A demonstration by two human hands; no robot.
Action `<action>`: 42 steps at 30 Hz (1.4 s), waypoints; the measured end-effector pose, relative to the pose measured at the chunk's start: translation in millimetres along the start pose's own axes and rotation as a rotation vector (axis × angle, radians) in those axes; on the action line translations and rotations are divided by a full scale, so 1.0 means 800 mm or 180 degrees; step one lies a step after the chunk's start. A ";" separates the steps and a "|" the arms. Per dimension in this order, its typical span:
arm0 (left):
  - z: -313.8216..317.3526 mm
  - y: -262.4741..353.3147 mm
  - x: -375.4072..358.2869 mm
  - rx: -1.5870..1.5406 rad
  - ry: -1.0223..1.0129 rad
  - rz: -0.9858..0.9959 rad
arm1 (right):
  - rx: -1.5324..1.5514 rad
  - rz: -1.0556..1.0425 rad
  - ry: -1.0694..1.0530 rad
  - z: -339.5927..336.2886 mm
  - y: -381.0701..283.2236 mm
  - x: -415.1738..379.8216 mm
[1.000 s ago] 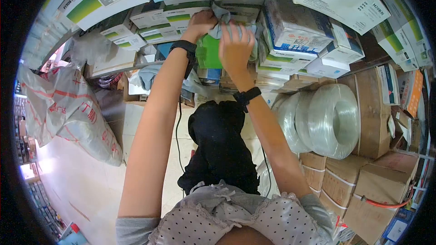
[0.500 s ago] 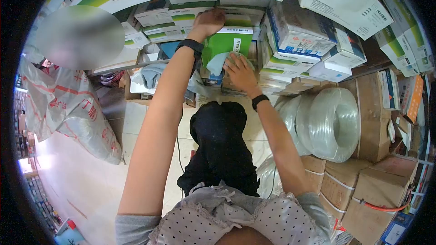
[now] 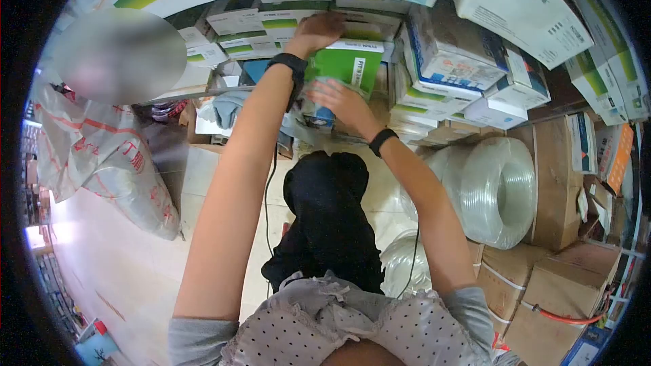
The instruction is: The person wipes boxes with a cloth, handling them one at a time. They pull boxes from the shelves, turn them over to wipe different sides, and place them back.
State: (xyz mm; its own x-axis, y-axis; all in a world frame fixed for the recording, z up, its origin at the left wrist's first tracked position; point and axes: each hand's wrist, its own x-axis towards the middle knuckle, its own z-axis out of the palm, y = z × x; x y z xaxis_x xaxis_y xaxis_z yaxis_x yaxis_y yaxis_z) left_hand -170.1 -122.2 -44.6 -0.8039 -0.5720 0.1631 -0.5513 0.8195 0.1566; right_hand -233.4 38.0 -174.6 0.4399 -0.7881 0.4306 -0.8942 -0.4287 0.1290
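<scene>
A green box (image 3: 346, 66) with a white top edge stands tilted at the front of the shelf. My left hand (image 3: 321, 31) reaches over its upper left edge, its fingers hidden among the boxes behind. Against the lower left part of the green face lies my right hand (image 3: 336, 100), with a pale cloth (image 3: 342, 84) pressed under its fingers. Both wrists wear dark bands.
Stacked boxes (image 3: 447, 54) fill the shelf's right side. Coiled clear tubing (image 3: 498, 193) and cardboard cartons (image 3: 566, 291) stand at the right. A white plastic sack (image 3: 129, 169) is on the left. A grey cloth (image 3: 229, 108) lies in an open carton. Large boxes hang overhead.
My right hand has slid left and slightly down across the green box with the cloth. My left hand stays at the box's top edge. The view has shifted slightly.
</scene>
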 end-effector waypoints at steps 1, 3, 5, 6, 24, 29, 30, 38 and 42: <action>-0.007 0.004 -0.007 0.0179 -0.0014 0.0091 | -0.0136 -0.0103 -0.0079 -0.010 -0.006 -0.006; 0.002 0.000 -0.004 -0.0289 -0.0097 -0.0207 | 0.0119 -0.0021 -0.0412 -0.022 -0.006 -0.028; -0.001 0.005 -0.005 -0.0387 -0.0242 -0.0275 | 0.0250 -0.0030 -0.0568 -0.018 0.005 -0.050; 0.005 0.000 -0.006 -0.0339 0.0058 0.0021 | 0.0325 -0.0074 -0.0613 -0.023 0.010 -0.055; 0.032 -0.017 0.010 -0.0421 0.0209 -0.0140 | -0.0320 0.0064 -0.0069 -0.032 0.002 0.009; 0.021 -0.011 0.009 -0.0245 0.0048 -0.0233 | -0.0015 -0.0031 -0.0481 -0.043 0.014 -0.055; 0.019 -0.006 0.008 -0.0167 -0.0036 -0.0295 | -0.0130 -0.0043 -0.0929 -0.052 0.021 -0.068; 0.010 0.000 0.003 -0.0266 0.0043 -0.0183 | -0.0850 0.0455 0.0163 -0.101 0.030 -0.011; 0.024 -0.014 0.004 -0.0421 0.0464 0.0146 | -0.0766 0.0445 0.0337 -0.084 0.031 0.010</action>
State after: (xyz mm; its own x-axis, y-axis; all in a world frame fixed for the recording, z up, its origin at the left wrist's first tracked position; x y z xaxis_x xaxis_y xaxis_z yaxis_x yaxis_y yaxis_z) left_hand -171.2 -132.6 -64.8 -0.7814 -0.5412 0.3108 -0.4730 0.8384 0.2707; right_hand -257.1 50.5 -108.1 0.3113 -0.7762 0.5483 -0.9450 -0.1920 0.2646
